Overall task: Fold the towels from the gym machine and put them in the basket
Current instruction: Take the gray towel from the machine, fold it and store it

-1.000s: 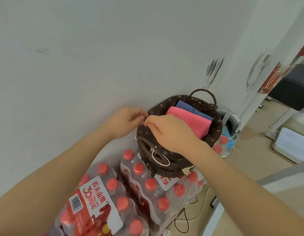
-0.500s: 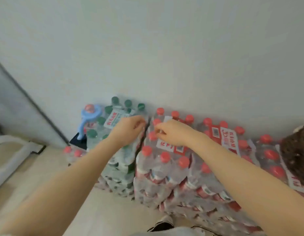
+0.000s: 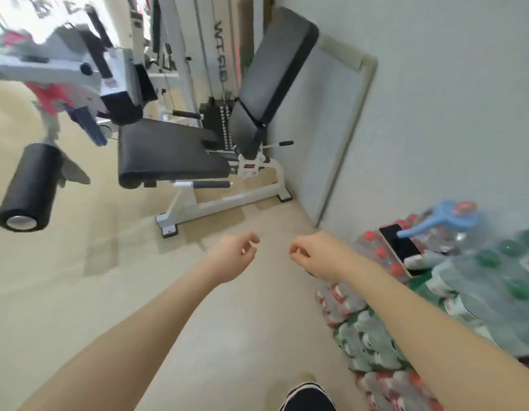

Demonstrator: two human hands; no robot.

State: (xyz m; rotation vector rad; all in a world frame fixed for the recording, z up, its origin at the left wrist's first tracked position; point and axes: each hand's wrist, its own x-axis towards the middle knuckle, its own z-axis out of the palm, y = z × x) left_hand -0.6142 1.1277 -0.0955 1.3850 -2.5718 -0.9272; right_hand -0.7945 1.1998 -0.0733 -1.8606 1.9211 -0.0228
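Showing both hands empty, fingers loosely curled, the pink towel draped on the gym machine lying far up-left, nearer the left hand than the right hand.

Bare floor lies open across the frame's centre and lower left. The gym machine blocks the upper left; stacked water bottles crowd the right edge.

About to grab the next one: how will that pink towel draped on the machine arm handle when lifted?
The pink towel hangs limp over the machine arm, so it is probably floppy and light. It may catch on the frame as it comes off. Both the left hand and right hand hold nothing.
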